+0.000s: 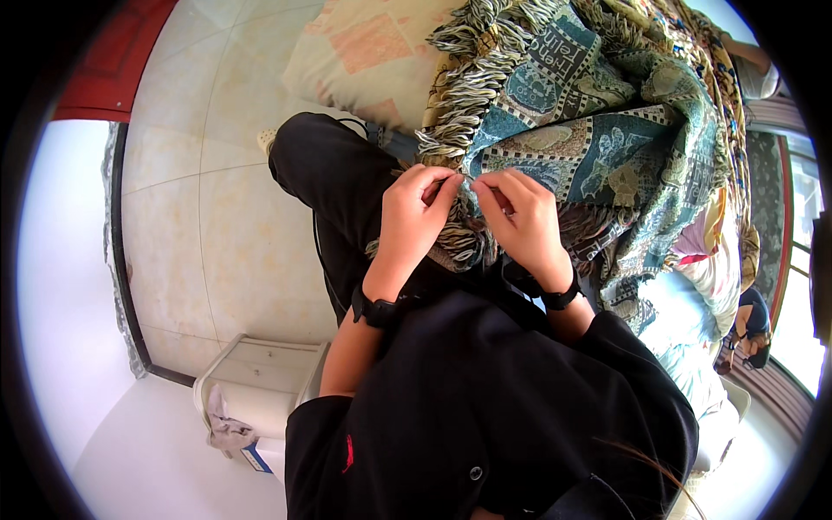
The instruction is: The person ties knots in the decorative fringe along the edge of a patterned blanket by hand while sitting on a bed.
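Tiled floor [234,130], fringed blanket [555,160] beneath left hand [418,212], right hand [526,217]

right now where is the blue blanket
In the head view, the blue blanket lies upper right, its left edge near the left hand and right hand.

The blanket [607,143] is checkered teal, cream and black.

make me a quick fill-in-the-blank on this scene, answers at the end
1. At the patterned blanket, the left hand and right hand each bring index finger toward ____.
2. Both wristbands are coloured ____.
3. The small emblem on the shirt is ____.
4. In the picture, the floor tiles lie ____ of the blanket.

Missing words: thumb; black; red; left
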### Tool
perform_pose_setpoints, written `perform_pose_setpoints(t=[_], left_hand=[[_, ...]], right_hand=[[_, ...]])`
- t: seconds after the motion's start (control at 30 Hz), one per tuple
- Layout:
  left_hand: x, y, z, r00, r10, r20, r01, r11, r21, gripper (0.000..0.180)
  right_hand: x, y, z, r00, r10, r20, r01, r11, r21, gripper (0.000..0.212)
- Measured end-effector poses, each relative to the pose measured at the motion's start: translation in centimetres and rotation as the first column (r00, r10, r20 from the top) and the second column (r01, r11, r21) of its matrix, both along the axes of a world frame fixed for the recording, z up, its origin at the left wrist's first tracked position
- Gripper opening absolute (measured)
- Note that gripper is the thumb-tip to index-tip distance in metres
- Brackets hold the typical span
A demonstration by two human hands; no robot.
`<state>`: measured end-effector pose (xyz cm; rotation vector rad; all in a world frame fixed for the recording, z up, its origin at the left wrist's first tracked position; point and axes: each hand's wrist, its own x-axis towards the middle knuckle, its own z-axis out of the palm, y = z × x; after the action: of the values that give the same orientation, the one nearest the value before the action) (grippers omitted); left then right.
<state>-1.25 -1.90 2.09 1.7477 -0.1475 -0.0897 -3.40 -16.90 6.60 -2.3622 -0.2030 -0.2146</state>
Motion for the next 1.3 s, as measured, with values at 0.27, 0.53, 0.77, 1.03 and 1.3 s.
perform_pose_setpoints(t=[0.27,0.53,0.77,1.03,1.3], left_hand=[[0.2,0.9,-1.3,0.94,-0.152,-0.305,0.061,0.956,-0.288,0.016],[0.0,1.1,-1.5,0.937,-0.207,-0.282,0.114,0.943,-0.313,0.018],[0.2,0.8,-1.7,0.932,-0.187,-0.309,0.079,0.94,-0.331,0.018],[-0.1,1.0,-0.8,0.958,-0.153,-0.242,0.105,0.974,-0.2,0.014],[-0.1,0.2,-0.4,0.994,-0.08,-0.071,0.071,0.99,-0.119,0.01]], right_hand=[[-0.8,0.6,-1.6,0.988,0.153,0.031,-0.152,0.988,-0.038,0.008],[-0.5,0.1,-1.1,0.978,0.206,0.039,-0.2,0.971,-0.129,0.006],[-0.6,0.1,-0.6,0.856,0.106,-0.506,0.173,0.864,0.473,0.024],[-0.2,0.5,-2.4,0.898,0.132,-0.42,0.189,0.745,0.639,0.02],[-0.1,0.3,-2.5,0.916,-0.011,-0.4,0.191,0.89,0.413,0.015]])
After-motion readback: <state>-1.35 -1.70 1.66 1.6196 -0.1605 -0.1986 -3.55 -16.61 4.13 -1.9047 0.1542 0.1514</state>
